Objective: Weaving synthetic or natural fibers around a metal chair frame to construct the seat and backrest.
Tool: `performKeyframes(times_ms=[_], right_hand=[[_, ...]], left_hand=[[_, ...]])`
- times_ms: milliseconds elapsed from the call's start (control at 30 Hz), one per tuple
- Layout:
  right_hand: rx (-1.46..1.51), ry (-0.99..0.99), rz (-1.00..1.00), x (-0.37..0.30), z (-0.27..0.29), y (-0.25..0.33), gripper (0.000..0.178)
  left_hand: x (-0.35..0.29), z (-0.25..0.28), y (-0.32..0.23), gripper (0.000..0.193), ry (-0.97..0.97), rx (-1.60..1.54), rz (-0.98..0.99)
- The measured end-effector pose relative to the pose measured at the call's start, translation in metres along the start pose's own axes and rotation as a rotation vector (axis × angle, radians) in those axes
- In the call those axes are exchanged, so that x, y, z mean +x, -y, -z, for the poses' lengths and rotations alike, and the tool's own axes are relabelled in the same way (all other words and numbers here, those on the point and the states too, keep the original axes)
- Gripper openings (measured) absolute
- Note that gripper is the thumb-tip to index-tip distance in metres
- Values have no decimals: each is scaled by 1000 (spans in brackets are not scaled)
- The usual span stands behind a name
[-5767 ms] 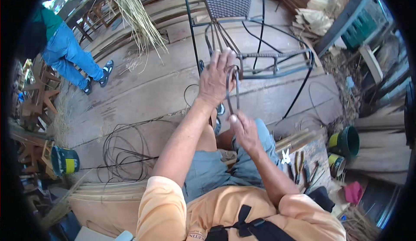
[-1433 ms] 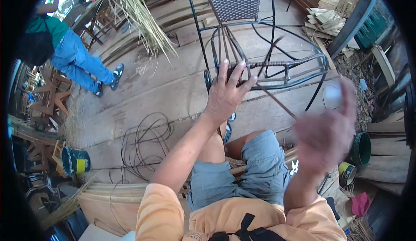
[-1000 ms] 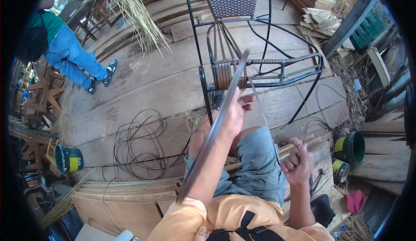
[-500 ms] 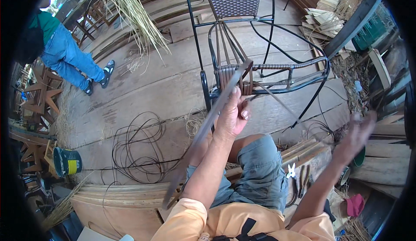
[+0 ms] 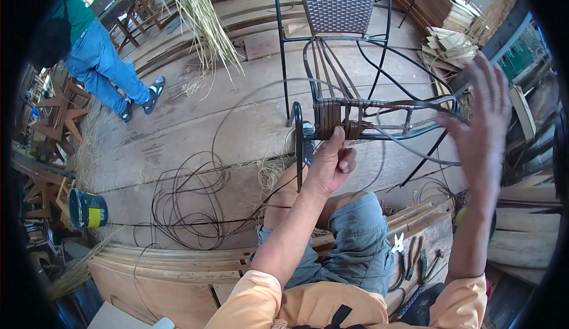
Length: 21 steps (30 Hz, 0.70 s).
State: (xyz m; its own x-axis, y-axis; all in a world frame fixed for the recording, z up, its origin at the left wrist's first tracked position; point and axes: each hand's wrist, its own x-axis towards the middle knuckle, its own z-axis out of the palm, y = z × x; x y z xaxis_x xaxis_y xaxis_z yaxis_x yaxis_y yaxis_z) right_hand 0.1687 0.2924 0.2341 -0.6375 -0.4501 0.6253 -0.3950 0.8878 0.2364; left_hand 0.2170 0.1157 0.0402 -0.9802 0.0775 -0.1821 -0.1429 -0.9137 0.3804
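So, biggest thing first: plank floor (image 5: 160, 133) all across the middle, and standing on it a chair (image 5: 335, 6) with a black metal frame and a woven back, straight ahead of the person, its seat frame just beyond their knees. Next up is a co-worker (image 5: 104, 56) in blue jeans over at the upper left, well apart from the chair. A stack of boards (image 5: 157, 278) sits at the lower left, a bundle of straw (image 5: 198, 21) hangs into the upper part, and a loose tangle of dark cord lies on the floor near the person's legs. Left of that there's a dark bucket (image 5: 87, 209) with a yellow patch. Right hand (image 5: 483, 113) is up by the right side of the seat frame, fingers spread wide and blurry. Left hand (image 5: 332, 163) has its fingers curled, thumb up against the brown wrapping (image 5: 329, 119) on the seat's front rail; can't tell if it's pinching anything. Smallest are the white-tipped cutters (image 5: 398, 244) and pliers (image 5: 416, 255), by the right knee.
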Motion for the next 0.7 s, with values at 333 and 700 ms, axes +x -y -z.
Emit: performKeyframes(times_ms=[333, 700], right_hand=[[821, 176, 540, -56, -8, 84, 41], [980, 463, -533, -63, -88, 54, 18]], left_hand=[[10, 5, 10, 35, 29, -41, 126], [4, -3, 2, 25, 17, -115, 27]])
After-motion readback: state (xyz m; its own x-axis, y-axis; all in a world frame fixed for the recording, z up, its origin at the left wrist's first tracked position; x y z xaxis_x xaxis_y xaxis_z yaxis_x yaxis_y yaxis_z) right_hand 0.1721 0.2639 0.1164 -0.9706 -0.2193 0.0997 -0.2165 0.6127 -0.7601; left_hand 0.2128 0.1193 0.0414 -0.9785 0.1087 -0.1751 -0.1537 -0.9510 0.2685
